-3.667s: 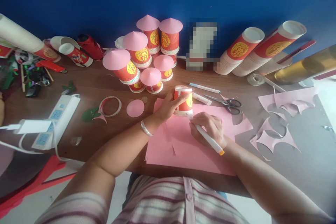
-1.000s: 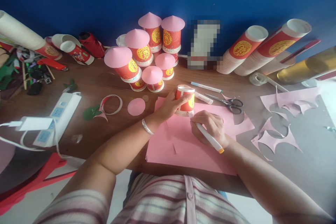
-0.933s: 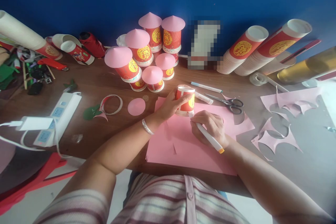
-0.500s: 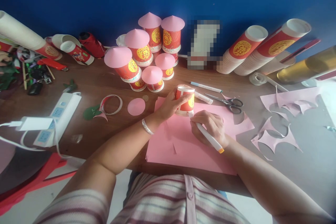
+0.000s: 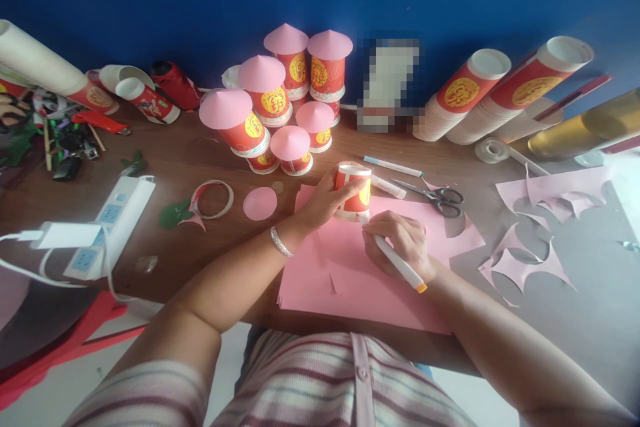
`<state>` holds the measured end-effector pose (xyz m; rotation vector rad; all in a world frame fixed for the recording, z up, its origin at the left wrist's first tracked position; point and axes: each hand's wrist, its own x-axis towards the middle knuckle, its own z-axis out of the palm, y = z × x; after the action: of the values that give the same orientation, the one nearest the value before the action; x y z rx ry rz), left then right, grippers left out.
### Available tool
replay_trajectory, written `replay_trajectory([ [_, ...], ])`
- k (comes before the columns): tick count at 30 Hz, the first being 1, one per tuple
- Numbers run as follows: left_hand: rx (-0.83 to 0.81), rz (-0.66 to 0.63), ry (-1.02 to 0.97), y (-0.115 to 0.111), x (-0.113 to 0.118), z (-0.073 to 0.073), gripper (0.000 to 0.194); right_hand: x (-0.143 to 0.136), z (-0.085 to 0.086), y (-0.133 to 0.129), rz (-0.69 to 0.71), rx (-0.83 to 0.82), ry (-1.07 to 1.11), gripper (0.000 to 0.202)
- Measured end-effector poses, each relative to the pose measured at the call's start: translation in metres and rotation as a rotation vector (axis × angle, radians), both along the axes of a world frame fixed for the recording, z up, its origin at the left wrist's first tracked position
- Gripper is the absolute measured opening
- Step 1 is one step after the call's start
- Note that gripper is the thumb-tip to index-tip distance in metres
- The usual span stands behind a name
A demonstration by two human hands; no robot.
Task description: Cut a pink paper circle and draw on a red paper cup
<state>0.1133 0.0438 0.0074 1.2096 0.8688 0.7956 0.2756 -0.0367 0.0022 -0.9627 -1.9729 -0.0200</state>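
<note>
My left hand (image 5: 325, 201) is wrapped round a red paper cup (image 5: 364, 199) with a white rim and a yellow emblem, above a stack of pink paper (image 5: 350, 293). In my right hand (image 5: 397, 240) is a white marker (image 5: 403, 263) with an orange end. Its tip points up at the cup's lower edge; whether it touches is too small to tell. Behind the cup stand several red cups with pink cone tops (image 5: 263, 75). A pink paper disc (image 5: 260, 203) lies left of my left hand.
Scissors (image 5: 447, 201), a pen (image 5: 393, 166) and a white tube (image 5: 390, 187) lie behind the paper. Cup stacks (image 5: 463, 93) lean at the back right. Pink scraps (image 5: 530, 270) lie right, a tape ring (image 5: 212, 199) and a power strip (image 5: 110, 227) left.
</note>
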Motion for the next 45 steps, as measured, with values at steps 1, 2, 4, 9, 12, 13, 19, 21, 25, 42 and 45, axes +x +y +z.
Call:
replay_trajectory([
  [1, -0.006, -0.003, 0.000, 0.0000, 0.0000, -0.0002, 0.038, 0.0000, 0.0000, 0.0000, -0.001, 0.001, -0.004, 0.022],
  [2, -0.012, -0.005, 0.001, -0.0001, 0.0000, -0.0003, 0.038, 0.0000, 0.0000, 0.0001, -0.003, 0.003, -0.008, 0.021],
  [4, -0.021, -0.005, 0.001, -0.0002, -0.0001, -0.0004, 0.038, 0.0000, -0.0001, 0.0001, -0.004, 0.004, -0.010, 0.020],
  [9, -0.021, -0.007, -0.010, -0.0002, -0.0003, 0.0007, 0.036, -0.0003, -0.0006, 0.0004, -0.006, 0.008, -0.003, 0.022],
  [12, 0.003, -0.006, -0.010, 0.0002, -0.0003, 0.0012, 0.036, -0.0002, -0.0008, 0.0005, -0.004, 0.009, -0.007, 0.023],
  [13, 0.008, -0.005, -0.010, 0.0002, -0.0003, 0.0011, 0.036, -0.0001, -0.0010, 0.0004, -0.005, 0.008, -0.007, 0.022],
  [19, 0.004, -0.010, -0.002, -0.0001, -0.0003, 0.0010, 0.035, -0.0002, -0.0034, 0.0001, -0.014, 0.014, -0.010, 0.021],
  [21, -0.001, -0.006, -0.008, -0.0004, -0.0003, 0.0014, 0.034, -0.0003, -0.0039, 0.0001, -0.009, 0.017, -0.010, 0.021],
  [25, -0.017, -0.009, -0.010, -0.0004, -0.0001, 0.0018, 0.035, -0.0012, -0.0030, 0.0005, -0.018, 0.024, -0.018, 0.022],
  [42, 0.022, -0.010, 0.020, 0.0008, -0.0006, 0.0000, 0.033, -0.0004, -0.0025, 0.0009, -0.038, 0.008, -0.003, 0.024],
  [45, 0.023, -0.002, 0.021, 0.0008, -0.0008, 0.0002, 0.034, -0.0009, -0.0023, 0.0012, -0.037, 0.007, 0.004, 0.023],
])
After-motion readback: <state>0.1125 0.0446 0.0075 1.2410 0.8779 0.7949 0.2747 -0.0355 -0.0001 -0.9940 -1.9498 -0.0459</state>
